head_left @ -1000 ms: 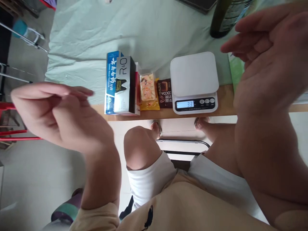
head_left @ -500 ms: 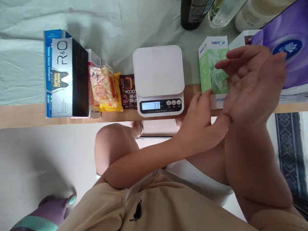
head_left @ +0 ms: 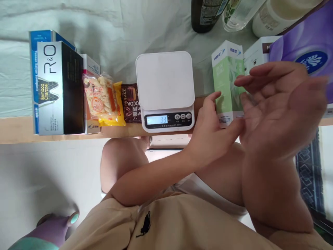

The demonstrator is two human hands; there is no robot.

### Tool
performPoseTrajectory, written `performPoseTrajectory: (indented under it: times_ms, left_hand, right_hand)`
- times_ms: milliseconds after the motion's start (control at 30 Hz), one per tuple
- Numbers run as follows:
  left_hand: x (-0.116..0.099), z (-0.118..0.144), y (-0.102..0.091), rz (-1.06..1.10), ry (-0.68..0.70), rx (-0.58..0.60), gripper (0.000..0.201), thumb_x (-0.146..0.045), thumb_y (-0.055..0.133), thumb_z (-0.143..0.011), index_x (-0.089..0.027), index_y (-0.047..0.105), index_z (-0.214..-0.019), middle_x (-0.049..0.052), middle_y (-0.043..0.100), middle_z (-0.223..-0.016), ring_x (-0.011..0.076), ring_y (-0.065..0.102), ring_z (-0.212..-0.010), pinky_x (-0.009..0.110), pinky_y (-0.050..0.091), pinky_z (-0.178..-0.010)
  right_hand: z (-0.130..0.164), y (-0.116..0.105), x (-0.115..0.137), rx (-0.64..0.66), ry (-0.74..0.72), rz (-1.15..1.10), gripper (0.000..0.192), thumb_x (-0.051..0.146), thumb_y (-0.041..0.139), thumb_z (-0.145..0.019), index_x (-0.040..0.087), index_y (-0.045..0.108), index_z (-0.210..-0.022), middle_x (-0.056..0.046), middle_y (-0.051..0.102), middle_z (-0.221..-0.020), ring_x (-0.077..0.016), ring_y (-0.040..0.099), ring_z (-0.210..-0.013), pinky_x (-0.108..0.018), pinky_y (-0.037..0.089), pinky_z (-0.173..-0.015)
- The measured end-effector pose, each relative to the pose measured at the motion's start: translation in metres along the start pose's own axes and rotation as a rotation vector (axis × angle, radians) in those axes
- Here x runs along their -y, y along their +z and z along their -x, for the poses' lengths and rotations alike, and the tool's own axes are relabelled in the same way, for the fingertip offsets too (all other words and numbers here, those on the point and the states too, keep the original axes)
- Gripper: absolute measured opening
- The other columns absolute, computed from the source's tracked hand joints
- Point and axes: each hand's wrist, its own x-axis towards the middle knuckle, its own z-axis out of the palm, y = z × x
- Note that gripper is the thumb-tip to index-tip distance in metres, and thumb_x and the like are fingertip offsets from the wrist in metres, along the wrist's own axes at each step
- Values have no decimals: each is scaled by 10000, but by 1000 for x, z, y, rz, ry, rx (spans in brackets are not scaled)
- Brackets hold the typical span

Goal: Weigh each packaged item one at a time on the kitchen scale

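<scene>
Swung across since a second ago, the left hand (head_left: 212, 123) spreads wide at the green box (head_left: 226, 83) on the cloth-covered table (head_left: 111, 31) over pale floor (head_left: 20, 180), the right hand (head_left: 278, 107) open beside it. Left of both, a clear packet (head_left: 98, 99) holds snack pieces (head_left: 102, 86).

"How does the table (head_left: 15, 132) look from your side?"
"Bare pale wood along the near edge, and a light green cloth (head_left: 109, 31) over the rest, creased toward the left."
"And the floor (head_left: 13, 194)?"
"Pale and smooth, with a soft grey shadow (head_left: 44, 184) at the left."
"What's that dark strip over to the right?"
"A bluish mat (head_left: 309, 170) with a diamond pattern."
"And the lower left corner?"
"A purple-and-teal object (head_left: 50, 229); I can't tell what."
</scene>
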Motion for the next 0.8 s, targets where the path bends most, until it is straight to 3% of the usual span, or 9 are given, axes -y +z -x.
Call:
performPoseTrajectory:
  times_ms: [100,300,467,667,800]
  left_hand:
    - [3,2,4,-31,46,-6,638,-262,722,-980,-387,392,-1511,61,509,-1571,298,557,-1468,462,570,-1190]
    - [0,4,-1,-90,91,-44,645,-148,653,-945,-381,404,-1493,56,508,-1523,299,520,-1485,495,532,-1235]
    - [-9,15,-12,-166,42,-24,729,-370,761,-918,-345,368,-1531,113,434,-1546,332,490,-1503,507,532,-1212]
    - [-17,19,-9,-212,54,-27,675,-381,713,-969,-263,368,-1537,164,435,-1528,313,364,-1607,469,425,-1303]
    - [-18,16,-9,-205,34,36,674,-301,667,-952,-302,346,-1545,158,412,-1564,364,280,-1626,595,402,-1289]
  right_hand:
    - [1,2,4,-56,4,3,491,738,642,-797,267,675,-931,-38,684,-914,-252,669,-1005,-590,473,-1100]
    - [-5,9,3,-88,-18,-85,435,670,726,-728,263,685,-878,-17,655,-857,-237,659,-942,-523,545,-918]
    - [0,18,11,-135,51,-51,526,756,738,-628,283,655,-845,-25,638,-853,-272,673,-973,-618,564,-951]
    - [11,15,18,-122,40,131,513,791,637,-720,305,673,-882,-47,676,-877,-282,689,-990,-585,561,-898]
    - [14,2,12,-67,8,91,502,769,575,-824,299,698,-947,-62,680,-919,-271,676,-985,-524,586,-803]
